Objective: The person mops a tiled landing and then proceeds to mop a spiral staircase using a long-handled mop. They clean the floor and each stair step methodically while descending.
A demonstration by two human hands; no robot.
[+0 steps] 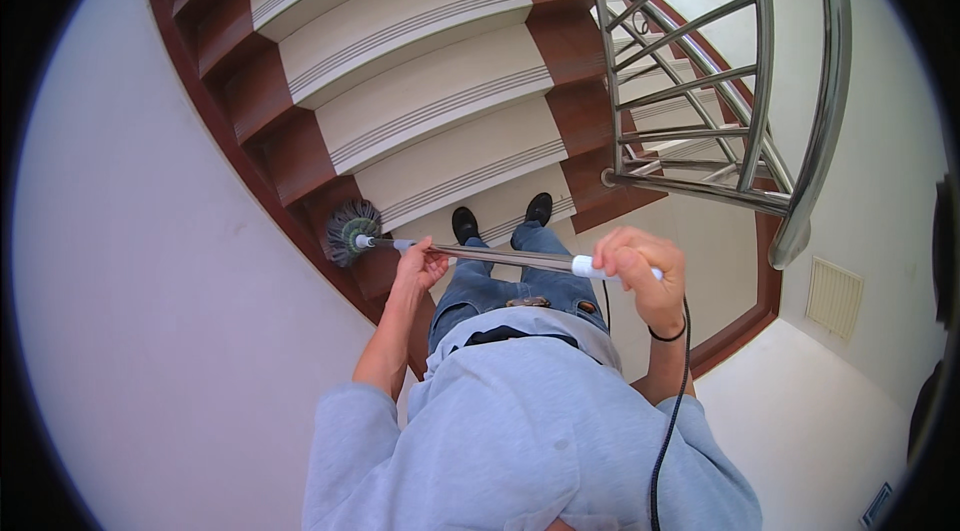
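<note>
A spin mop with a grey string head (354, 232) reaches across in front of my body. Its metal handle (510, 256) slants from the mop head at the left to a white grip at the right. My left hand (424, 265) holds the lower part of the handle, close to the mop head. Around the white grip at the upper end, my right hand (642, 268) is closed, with a dark band on that wrist. The mop strings lie over the dark red left end of a stair (360, 268), beside the wall skirting.
Cream steps (450, 133) with dark red ends rise ahead of my black shoes (465, 223). A steel railing (810, 156) stands at the right, with more stairs behind it. A white wall (187, 291) borders the left side. A black cable (667, 441) hangs by my right arm.
</note>
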